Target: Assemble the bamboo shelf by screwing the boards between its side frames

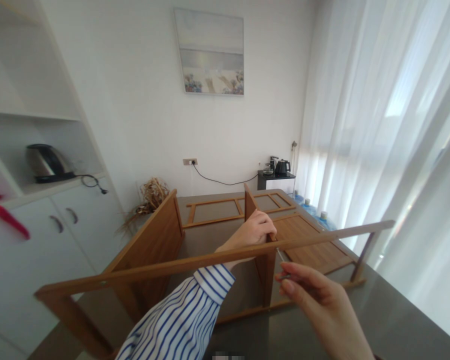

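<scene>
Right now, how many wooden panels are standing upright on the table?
2: the left panel, near the dried plant, and the middle panel, with the left hand on it, hiding part.

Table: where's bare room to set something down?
Bare table shows right of the right hand, to the table's edge, and between the left board and the middle board, behind the rail. It's crowded where rail and middle board meet: left hand on the board, thin tool in the right hand. A flat panel lies beyond.

Home or office room: kettle [47, 162], framed picture [212, 52], sheer curtains [360, 100].
</scene>
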Motion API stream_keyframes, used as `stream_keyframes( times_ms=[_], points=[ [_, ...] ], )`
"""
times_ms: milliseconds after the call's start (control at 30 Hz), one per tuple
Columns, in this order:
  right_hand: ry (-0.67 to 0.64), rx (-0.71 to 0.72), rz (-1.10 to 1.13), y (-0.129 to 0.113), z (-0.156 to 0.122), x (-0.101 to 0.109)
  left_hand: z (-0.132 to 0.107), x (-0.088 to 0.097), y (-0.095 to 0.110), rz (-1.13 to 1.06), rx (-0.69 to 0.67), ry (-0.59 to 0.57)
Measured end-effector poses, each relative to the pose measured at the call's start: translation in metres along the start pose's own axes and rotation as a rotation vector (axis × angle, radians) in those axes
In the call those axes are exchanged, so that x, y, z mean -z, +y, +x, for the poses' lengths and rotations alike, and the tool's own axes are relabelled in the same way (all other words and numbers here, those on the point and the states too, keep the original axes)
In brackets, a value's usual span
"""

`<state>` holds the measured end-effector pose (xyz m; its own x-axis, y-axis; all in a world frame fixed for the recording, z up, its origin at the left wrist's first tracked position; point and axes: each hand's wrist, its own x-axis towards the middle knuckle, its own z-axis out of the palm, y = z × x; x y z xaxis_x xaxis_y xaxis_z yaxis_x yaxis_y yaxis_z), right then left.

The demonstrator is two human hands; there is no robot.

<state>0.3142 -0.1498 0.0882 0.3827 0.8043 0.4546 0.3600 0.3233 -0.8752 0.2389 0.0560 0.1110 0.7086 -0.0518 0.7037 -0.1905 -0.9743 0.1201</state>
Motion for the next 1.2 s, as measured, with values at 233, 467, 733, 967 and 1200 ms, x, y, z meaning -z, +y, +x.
stream_keyframes(
  times_ms=[233, 467, 733, 967, 1200],
  points=[
    [0.017, 0.708, -0.674, -0.008, 0.008, 0.014, 0.001, 0.002, 0.004, -0.006, 0.02, -0.01],
    [-0.044, 0.746, -0.721, -0.01, 0.01, 0.011, 0.001, 0.003, 0.004, 0.024, 0.027, -0.037],
    [0.069, 0.197, -0.188, 0.0, 0.0, 0.004, 0.0, 0.002, 0.004, -0.003, 0.022, -0.015],
    [0.026, -0.078, 0.166, 0.0, 0.003, -0.001, 0.0, 0.002, 0.003, -0.017, 0.006, 0.001],
    [-0.002, 0.769, -0.78, -0.006, 0.004, 0.028, -0.001, 0.0, 0.002, -0.007, 0.032, -0.019]
  ],
)
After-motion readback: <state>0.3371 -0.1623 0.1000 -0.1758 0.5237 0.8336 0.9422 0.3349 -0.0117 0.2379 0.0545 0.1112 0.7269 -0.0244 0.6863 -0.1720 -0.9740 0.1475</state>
